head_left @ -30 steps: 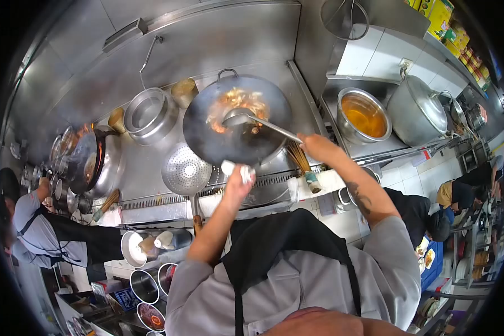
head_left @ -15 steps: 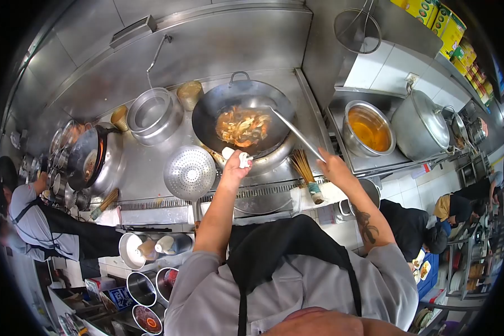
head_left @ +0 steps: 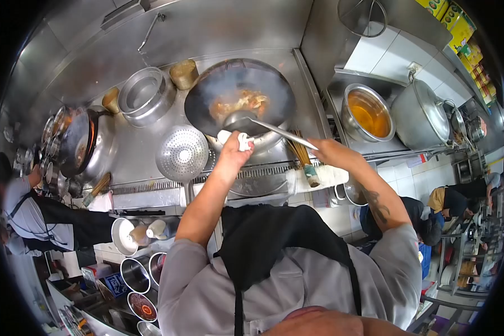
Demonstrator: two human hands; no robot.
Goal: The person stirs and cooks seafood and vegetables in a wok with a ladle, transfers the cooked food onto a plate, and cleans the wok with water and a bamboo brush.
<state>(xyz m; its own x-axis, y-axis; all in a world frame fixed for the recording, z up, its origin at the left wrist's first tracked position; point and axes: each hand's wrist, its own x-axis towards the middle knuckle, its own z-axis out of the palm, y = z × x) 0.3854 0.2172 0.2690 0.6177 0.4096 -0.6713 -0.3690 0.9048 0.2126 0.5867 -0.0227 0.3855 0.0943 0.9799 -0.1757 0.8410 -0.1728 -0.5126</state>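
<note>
A dark wok (head_left: 199, 106) sits on the burner, with steam rising from it. Sliced, orange-brown food (head_left: 251, 102) lies inside it. My left hand (head_left: 232, 153) is closed round a folded white cloth (head_left: 243, 140) at the wok's near rim; the cloth hides whatever part of the wok is under it. In my right hand (head_left: 337, 154) is the handle of a metal ladle (head_left: 238, 120), its bowl at the near side of the wok, just short of the food. A bamboo brush (head_left: 308, 171) lies beneath that handle, near my right hand.
A perforated skimmer (head_left: 182, 153) and a metal pot (head_left: 147, 96) stand left of the wok. To the right are a bowl of amber liquid (head_left: 369, 115) and a lidded stockpot (head_left: 421, 115). Another person (head_left: 39, 210) works at a second wok on the left.
The ladle bowl has come from the wok's far side to its near side, and my right hand has drawn back slightly. More steam hangs over the wok. My left hand keeps the cloth.
</note>
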